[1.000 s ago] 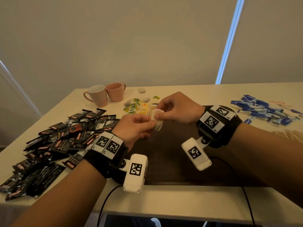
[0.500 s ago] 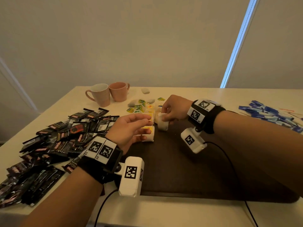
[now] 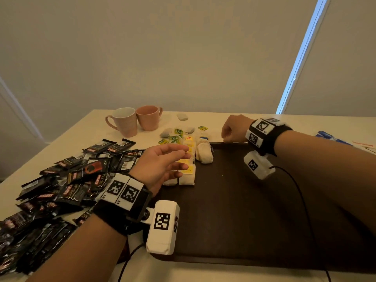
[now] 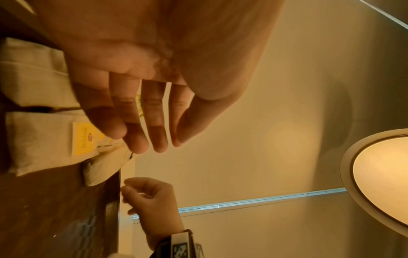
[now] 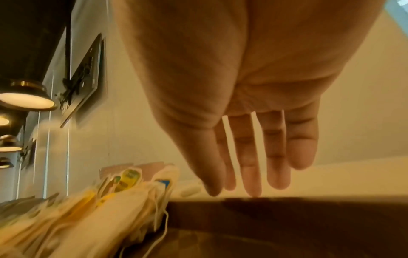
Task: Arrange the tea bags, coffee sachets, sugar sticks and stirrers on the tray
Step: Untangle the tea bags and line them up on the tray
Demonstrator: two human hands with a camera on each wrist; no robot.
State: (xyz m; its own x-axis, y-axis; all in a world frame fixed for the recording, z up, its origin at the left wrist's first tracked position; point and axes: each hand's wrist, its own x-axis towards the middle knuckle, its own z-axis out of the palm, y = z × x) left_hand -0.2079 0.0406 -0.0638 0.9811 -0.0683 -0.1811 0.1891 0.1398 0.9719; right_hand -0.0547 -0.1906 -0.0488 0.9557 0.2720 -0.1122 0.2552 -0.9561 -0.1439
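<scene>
On the dark brown flat tray point(image 3: 254, 200), pale paper tea bags point(image 3: 204, 153) lie in rows at the far-left corner — both the left hand point(image 3: 162, 161) and right hand point(image 3: 234, 129) are relaxed and hold nothing. The next bag probably should lie flush beside these 2 rows.

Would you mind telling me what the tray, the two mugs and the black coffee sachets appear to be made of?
Tray: dark brown and matte, probably wood or leatherette; the faint grain leaves it open. Mugs: smooth pink and likely glazed ceramic. Coffee sachets: glossy, crinkled plastic or foil film that catches the light.
</scene>
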